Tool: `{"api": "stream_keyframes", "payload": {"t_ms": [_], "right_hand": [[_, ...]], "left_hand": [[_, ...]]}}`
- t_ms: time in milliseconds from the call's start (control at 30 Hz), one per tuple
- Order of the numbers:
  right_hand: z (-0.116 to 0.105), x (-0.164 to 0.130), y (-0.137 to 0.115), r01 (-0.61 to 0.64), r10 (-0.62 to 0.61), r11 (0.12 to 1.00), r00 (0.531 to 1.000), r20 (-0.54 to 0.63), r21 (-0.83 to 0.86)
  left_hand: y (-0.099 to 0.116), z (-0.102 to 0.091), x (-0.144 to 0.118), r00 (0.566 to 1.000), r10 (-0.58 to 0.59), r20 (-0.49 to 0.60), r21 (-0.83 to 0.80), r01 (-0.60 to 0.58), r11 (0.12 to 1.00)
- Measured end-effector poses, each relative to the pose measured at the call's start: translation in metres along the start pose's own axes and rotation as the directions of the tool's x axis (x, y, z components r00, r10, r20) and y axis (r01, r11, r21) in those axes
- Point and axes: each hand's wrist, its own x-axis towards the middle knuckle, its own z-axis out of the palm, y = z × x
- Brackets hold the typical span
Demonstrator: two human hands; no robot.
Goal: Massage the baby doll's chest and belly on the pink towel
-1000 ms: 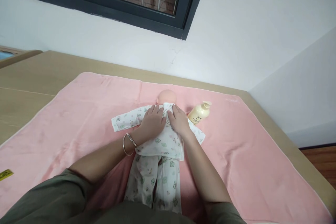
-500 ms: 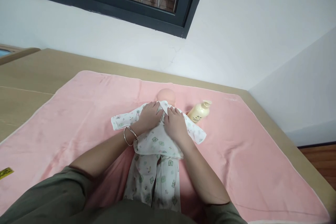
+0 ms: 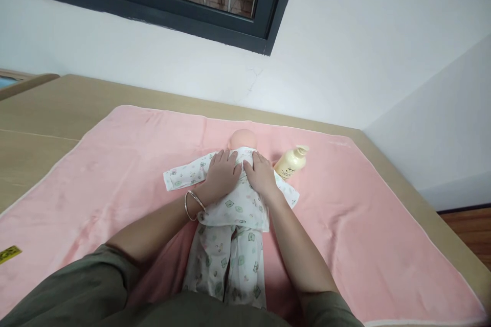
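Observation:
A baby doll lies on its back in front of me, its bare head (image 3: 243, 139) toward the wall. It wears a white printed top (image 3: 236, 208) and matching trousers (image 3: 245, 260), with the sleeves spread out to both sides. My left hand (image 3: 223, 173) rests flat on the left side of the doll's chest, fingers extended. On the right side of the chest lies my right hand (image 3: 261, 174), also flat with its fingers stretched out. Beside the right sleeve a pale yellow pump bottle (image 3: 291, 162) leans over. My hands and forearms cover parts of the top.
A pink sheet (image 3: 134, 173) with some creases covers much of the wooden surface (image 3: 95, 94). A yellow-and-black label (image 3: 9, 254) lies at the left edge. Behind are a white wall (image 3: 322, 61) and a dark-framed window (image 3: 264, 25).
Both hands have gone from the collar, where the fingers were bunched, to lying flatter and further apart on the chest. The top's neckline now looks smoother.

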Motion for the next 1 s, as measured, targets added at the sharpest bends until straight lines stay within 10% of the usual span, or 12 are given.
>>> {"api": "stream_keyframes", "payload": {"t_ms": [467,800,1000], "right_hand": [[0.004,-0.026,-0.028,0.098,-0.107,0.991,0.989,-0.099,-0.094],[-0.008,0.005,0.011,0.095,-0.097,0.992,0.995,0.010,0.082],[-0.011,-0.024,-0.022,0.068,-0.066,0.994,0.997,0.026,-0.088]], "left_hand": [[-0.016,-0.008,0.015,0.990,0.098,0.099,-0.047,-0.094,0.994],[0.008,-0.012,-0.008,0.996,0.076,0.035,0.063,-0.078,0.995],[-0.014,-0.017,0.008,0.962,0.240,0.132,0.065,-0.250,0.966]]}}
